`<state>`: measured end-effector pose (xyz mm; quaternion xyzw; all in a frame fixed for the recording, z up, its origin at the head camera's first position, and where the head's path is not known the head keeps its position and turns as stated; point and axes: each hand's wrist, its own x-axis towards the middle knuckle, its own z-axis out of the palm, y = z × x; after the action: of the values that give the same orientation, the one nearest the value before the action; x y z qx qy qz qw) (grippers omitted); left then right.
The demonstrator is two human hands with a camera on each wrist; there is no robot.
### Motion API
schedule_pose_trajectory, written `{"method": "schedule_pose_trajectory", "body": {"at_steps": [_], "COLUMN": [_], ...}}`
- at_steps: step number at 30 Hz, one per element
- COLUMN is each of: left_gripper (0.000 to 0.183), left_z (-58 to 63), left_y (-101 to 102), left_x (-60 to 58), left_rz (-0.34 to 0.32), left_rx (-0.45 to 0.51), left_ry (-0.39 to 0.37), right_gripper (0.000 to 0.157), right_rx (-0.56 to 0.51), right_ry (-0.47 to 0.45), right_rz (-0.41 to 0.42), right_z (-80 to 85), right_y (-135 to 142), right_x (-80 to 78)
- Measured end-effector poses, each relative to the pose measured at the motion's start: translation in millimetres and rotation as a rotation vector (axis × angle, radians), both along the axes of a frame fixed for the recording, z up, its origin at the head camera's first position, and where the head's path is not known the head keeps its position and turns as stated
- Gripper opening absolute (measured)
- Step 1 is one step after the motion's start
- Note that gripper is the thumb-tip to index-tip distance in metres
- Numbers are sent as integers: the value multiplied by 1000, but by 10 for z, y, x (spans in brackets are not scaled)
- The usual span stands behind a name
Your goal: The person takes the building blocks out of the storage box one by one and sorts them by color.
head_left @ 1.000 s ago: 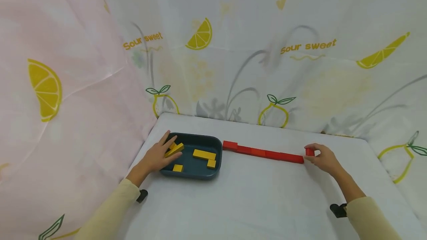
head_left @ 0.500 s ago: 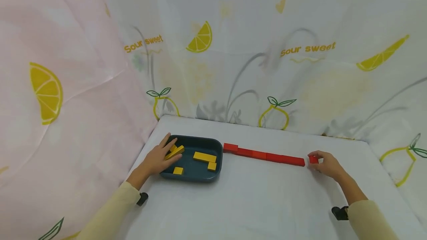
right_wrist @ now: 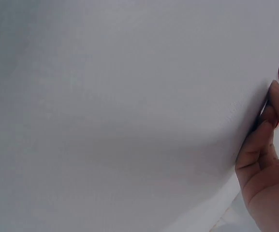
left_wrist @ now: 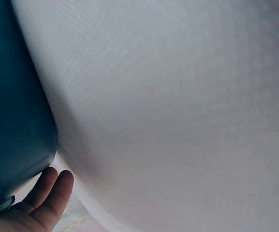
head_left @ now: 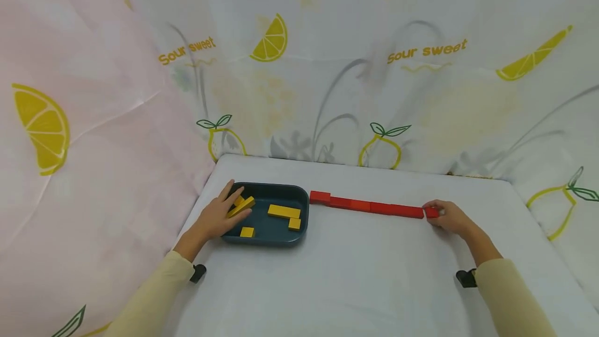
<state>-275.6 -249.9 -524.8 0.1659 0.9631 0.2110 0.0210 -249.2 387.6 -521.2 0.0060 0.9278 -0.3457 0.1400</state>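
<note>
In the head view, my right hand pinches a small red block between thumb and fingers, low over the table. That block sits right at the right end of a row of red blocks. At its left end, one red block stands higher than the rest. My left hand lies over the left rim of a dark teal tray, fingers spread and mostly straight. Beneath its fingers a yellow block leans inside the tray. In the left wrist view, two fingers show beside the tray wall.
Several more yellow blocks lie in the tray, including a long one and short ones. A white cloth covers the table. Behind it hangs a lemon-print curtain, with a pinkish one at the left.
My right hand has lowered the small red block, first away from the row and then leftward up to the row's end. My left hand stays on the tray. The head view has shifted slightly.
</note>
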Motion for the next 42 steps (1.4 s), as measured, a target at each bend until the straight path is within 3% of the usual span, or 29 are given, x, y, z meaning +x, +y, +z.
{"method": "schedule_pose_trajectory", "body": {"at_steps": [10, 18, 22, 30, 42], "left_gripper": [81, 82, 81, 80, 80], "left_z": [64, 46, 47, -84, -23], "left_y": [56, -4, -23, -23, -19], "left_x": [-117, -73, -70, 107, 6], "left_rz": [-45, 2, 5, -5, 9], "left_rx": [-14, -14, -9, -14, 11], "left_ry": [4, 19, 38, 9, 16], "right_gripper": [42, 41, 41, 45, 56], "right_rx": [-7, -8, -25, -8, -32], "right_ry": [-16, -5, -2, -36, -39], "right_rz": [-65, -26, -41, -47, -43], "right_z": [-109, 0, -9, -161, -61], "right_y": [-53, -86, -113, -84, -61], "right_x": [148, -57, -45, 153, 62]}}
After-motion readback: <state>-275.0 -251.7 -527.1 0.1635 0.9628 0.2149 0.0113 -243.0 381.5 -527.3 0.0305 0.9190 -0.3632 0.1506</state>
